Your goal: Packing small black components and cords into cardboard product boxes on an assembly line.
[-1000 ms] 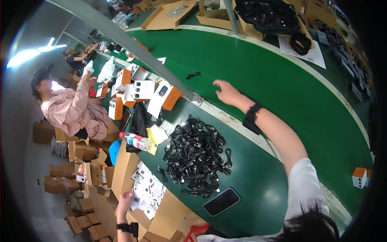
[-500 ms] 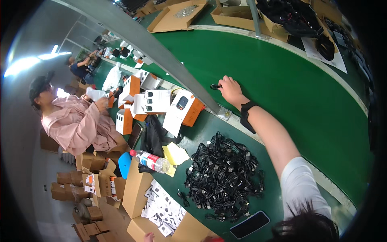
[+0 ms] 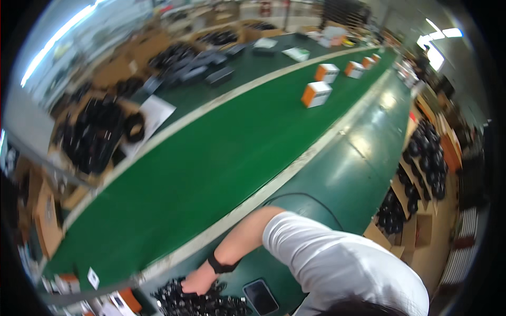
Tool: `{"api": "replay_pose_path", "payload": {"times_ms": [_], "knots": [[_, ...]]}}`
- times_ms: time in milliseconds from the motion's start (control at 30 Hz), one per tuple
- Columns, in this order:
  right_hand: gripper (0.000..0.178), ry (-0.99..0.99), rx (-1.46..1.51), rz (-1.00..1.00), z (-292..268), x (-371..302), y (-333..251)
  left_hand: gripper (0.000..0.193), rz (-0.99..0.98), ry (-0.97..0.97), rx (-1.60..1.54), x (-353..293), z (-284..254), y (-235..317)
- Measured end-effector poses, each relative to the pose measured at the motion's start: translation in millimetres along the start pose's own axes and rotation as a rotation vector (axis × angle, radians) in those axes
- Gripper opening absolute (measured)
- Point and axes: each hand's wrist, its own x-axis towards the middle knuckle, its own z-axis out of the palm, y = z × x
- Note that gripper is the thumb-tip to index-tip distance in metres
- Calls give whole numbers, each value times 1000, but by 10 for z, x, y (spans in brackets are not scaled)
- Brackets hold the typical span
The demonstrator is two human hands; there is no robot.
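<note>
My right hand (image 3: 197, 280) reaches down onto a heap of bundled black cables (image 3: 171, 301) at the lower left. Its fingers are partly sunk among the cables and blurred, so whether they grip one does not show. A black band (image 3: 222, 265) circles that wrist, below a white sleeve. A smartphone (image 3: 261, 296) with a dark screen lies on the table just right of the heap. My left hand is out of view.
A green conveyor belt (image 3: 211, 174) runs beyond my arm, carrying several orange-and-white boxes (image 3: 317, 95) at its far end. Across it stand cartons of black items (image 3: 92, 134). A dark cord (image 3: 308, 195) crosses the near table. Open cartons (image 3: 423, 231) stand on the right.
My view has swung to the right. My right hand, earlier over the belt with a small black cable at its fingertips, is now down at the cable heap.
</note>
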Motion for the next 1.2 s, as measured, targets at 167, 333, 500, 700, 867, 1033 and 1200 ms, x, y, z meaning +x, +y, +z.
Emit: {"api": "replay_pose_path", "payload": {"times_ms": [167, 333, 500, 700, 867, 1033, 1200], "knots": [[27, 28, -146, 225, -324, -775, -343, 37, 189, -119, 354, 423, 386, -587], [26, 99, -86, 262, -555, -1657, -668, 43, 369, -202, 663, 1226, -114, -1077], [23, 220, -42, 411, -751, -2813, -995, 49, 497, -212, 870, 1785, -889, -1446], [41, 105, -19, 701, -804, -3880, -1344, 21, 895, 63, 315, 257, -2367, -1104], [34, 307, 209, 894, -524, -4459, -1527, 11, 1182, 301, -28, -1444, -612, -190], [27, 290, 403, 962, -375, -4566, -1618, 23, 1094, 533, -2, -1788, -357, 403], [28, 421, 382, 1099, -444, -4710, -1752, 23, 1037, 552, 124, -1644, -708, 1088]]}}
